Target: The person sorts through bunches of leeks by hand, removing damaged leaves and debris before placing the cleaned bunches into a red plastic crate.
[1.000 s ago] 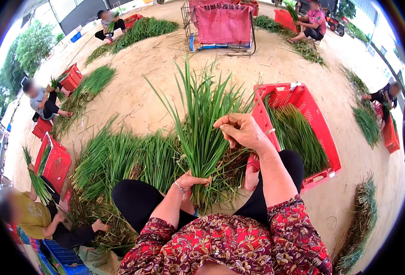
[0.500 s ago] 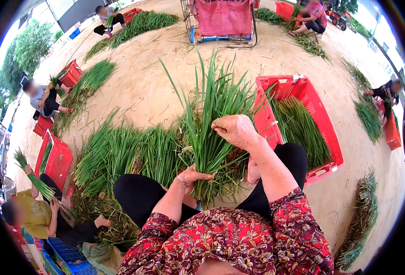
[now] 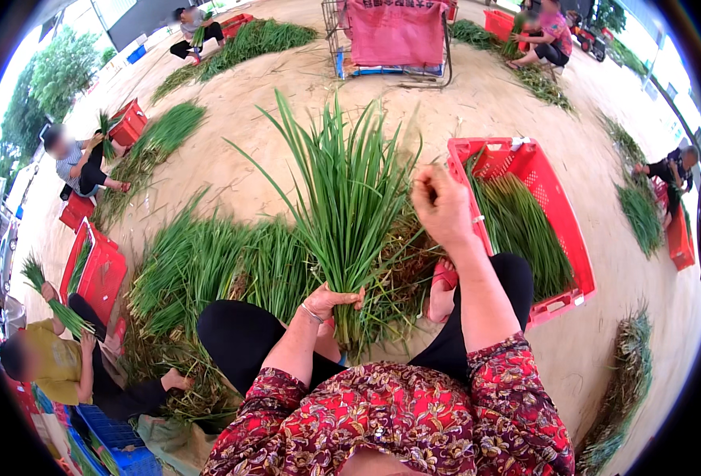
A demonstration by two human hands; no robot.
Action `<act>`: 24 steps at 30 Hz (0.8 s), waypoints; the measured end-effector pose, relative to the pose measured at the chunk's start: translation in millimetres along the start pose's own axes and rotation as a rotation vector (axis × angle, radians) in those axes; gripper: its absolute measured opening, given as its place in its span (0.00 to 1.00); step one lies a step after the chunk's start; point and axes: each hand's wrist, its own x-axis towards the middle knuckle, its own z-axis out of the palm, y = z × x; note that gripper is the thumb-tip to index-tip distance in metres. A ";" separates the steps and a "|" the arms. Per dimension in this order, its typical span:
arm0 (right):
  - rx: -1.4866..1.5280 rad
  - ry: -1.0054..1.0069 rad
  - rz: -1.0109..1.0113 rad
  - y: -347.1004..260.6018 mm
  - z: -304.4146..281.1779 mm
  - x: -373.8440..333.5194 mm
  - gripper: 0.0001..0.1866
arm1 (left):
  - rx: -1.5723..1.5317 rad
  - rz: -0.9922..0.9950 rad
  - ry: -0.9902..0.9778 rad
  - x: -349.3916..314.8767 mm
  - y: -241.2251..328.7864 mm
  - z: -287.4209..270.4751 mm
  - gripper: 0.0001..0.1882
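Note:
My left hand (image 3: 331, 303) is closed round the lower stems of a bunch of green chives (image 3: 342, 202), whose long flat leaves fan out away from me. Right of the leaf tips, my right hand (image 3: 443, 206) is raised with its fingers curled together; whatever may be in them is hidden, and slightly blurred. On the ground to the left lies a thick row of more chives (image 3: 200, 266), ends toward me. Brownish trimmed leaves (image 3: 406, 254) lie heaped under and beside the bunch.
A red plastic crate (image 3: 584, 278) with chives inside stands beside my right knee. To the left, a co-worker in an olive top (image 3: 53, 361) sits by another red crate (image 3: 105, 270). A metal cart with pink cloth (image 3: 394, 36) stands ahead. A chive pile (image 3: 624, 381) lies at right.
My right hand has moved right, away from the leaves, its fingers still curled. The bunch in my left hand now leans less to the right and its leaves spread wider.

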 end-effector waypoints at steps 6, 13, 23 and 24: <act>0.618 -0.472 0.214 -21.9 -43.7 2.9 0.02 | -0.008 0.078 0.063 8.5 -2.7 -17.5 0.12; 0.064 -0.992 0.107 -12.9 -22.0 -20.8 0.14 | 0.023 0.105 0.114 11.1 0.9 -16.8 0.12; -0.026 -0.559 -0.101 -23.4 44.6 -37.4 0.15 | 0.106 0.062 0.081 13.5 -3.2 -4.5 0.15; -0.157 -0.549 -0.120 -25.9 46.6 -36.6 0.20 | 0.108 0.033 0.088 14.5 -5.1 -3.1 0.15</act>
